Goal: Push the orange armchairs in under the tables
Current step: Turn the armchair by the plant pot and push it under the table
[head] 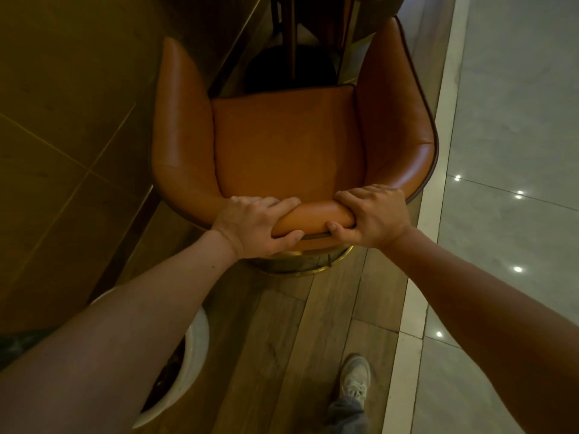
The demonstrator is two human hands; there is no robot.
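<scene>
On the backrest, both hands' fingers (283, 204) clamp the orange armchair (291, 145) (glossy leather).

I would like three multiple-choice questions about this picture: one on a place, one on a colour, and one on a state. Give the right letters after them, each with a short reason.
1. Where do the two hands hold the armchair?
A. on the top edge of its backrest
B. on the front of the seat cushion
C. on the ring at its base

2. What colour is the ring at the base of the armchair?
A. blue
B. gold
C. red

3. What lies on the seat cushion?
A. a bag
B. a folded coat
C. nothing

Answers:
1. A: the left hand and the right hand each close their grip over the top edge of the backrest of the armchair.
2. B: the ring below the backrest shines gold.
3. C: the seat cushion shows only bare orange leather.
</scene>
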